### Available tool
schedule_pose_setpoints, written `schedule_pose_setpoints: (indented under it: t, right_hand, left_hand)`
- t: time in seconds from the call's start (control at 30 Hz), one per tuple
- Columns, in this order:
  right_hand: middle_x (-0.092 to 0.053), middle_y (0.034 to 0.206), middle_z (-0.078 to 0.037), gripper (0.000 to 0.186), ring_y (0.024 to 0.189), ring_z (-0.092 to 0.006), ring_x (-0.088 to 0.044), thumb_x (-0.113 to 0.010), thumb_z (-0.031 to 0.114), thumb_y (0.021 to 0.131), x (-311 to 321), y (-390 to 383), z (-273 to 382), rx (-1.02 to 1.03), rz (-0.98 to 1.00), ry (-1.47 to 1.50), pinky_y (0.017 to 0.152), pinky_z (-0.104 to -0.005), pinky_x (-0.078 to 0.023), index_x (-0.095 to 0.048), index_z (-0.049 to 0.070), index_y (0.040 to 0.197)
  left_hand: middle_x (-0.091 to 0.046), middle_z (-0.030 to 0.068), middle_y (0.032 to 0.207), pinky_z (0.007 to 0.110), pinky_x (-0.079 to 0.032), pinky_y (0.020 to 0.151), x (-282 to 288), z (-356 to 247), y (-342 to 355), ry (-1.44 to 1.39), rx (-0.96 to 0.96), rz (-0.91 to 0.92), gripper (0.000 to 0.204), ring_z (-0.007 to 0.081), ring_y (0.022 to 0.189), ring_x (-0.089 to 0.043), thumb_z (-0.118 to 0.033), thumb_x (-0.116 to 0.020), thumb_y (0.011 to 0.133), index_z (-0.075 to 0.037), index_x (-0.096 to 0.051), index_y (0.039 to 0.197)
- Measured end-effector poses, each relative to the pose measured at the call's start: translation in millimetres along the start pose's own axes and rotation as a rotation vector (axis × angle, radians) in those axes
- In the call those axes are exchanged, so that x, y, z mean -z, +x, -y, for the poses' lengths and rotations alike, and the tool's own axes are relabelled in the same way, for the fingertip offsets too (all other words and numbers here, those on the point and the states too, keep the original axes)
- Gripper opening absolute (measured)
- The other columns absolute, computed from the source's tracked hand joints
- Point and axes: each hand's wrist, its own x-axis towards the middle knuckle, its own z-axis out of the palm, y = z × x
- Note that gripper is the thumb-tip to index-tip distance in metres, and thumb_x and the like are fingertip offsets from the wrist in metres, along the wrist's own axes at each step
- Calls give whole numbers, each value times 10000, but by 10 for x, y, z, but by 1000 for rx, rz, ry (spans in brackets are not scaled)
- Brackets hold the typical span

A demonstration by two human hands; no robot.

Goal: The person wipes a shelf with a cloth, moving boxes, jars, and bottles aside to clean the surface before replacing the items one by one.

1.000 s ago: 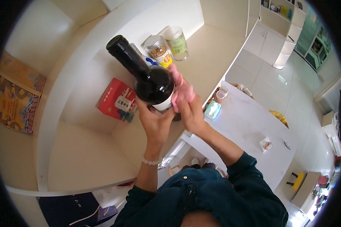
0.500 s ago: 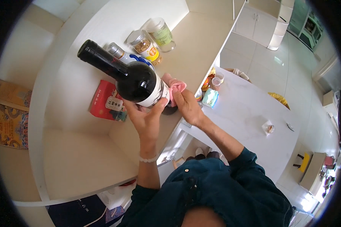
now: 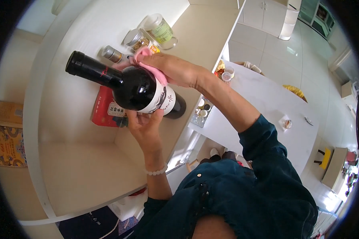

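A dark wine bottle [image 3: 133, 89] with a white label is held tilted above the shelf, its neck pointing to the upper left. My left hand [image 3: 143, 125] grips it from below at the label, thumb on the near side. My right hand [image 3: 169, 68] presses a pink cloth [image 3: 157, 75] against the far side of the bottle's shoulder, fingers closed over the cloth. Behind the bottle stand a silver-capped bottle [image 3: 112, 53], mostly hidden, and a jar of brown bits [image 3: 137, 40]. A red box [image 3: 104, 106] lies partly behind my left hand.
The shelf board [image 3: 203, 30] carries a clear jar with a green label [image 3: 159, 28]. To the right, a white table [image 3: 259, 115] holds cups, a small clear packet [image 3: 285, 123] and other items. An upright divider [image 3: 32, 151] bounds the shelf on the left.
My right hand and the pink cloth have moved from the bottle's lower end up to its far shoulder. The bottle has shifted slightly left, still in my left hand.
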Motion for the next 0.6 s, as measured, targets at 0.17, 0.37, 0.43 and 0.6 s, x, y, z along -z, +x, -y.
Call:
schedule_pose_setpoints:
  t: [0.17,0.37,0.43,0.6]
  right_hand:
    - [-584,1015,-3,384,869,-77,-526,-397,371,952,206,-232,-498,-401,-193,84,791,-238,-432,-597,65,1070]
    - [-593,996,-67,398,813,-99,-526,-418,347,939,151,-423,-434,-419,-315,-254,778,-229,-423,-592,4,1042]
    - [-592,983,-58,387,806,-84,-521,-433,348,937,58,-348,-373,-343,-335,-127,756,-231,-428,-585,7,1038]
    - [-598,962,-35,363,864,-71,-555,-463,339,931,-114,47,147,-98,-206,-215,776,-229,-460,-561,15,1061]
  left_hand:
    - [-475,104,1236,326,-358,984,29,26,-62,-68,-9,65,592,201,1122,-479,11,-636,775,-7,-370,1303]
    - [-408,137,1278,327,-359,977,-33,36,-185,107,-134,29,562,214,1178,-420,-33,-530,859,22,-259,1348]
    - [-367,149,1292,324,-369,970,-52,27,-225,243,-162,-49,555,228,1189,-412,-37,-497,874,43,-233,1355]
    - [-342,169,1282,330,-386,966,-125,-20,-216,360,-223,-50,558,232,1177,-425,-40,-484,883,55,-205,1357]
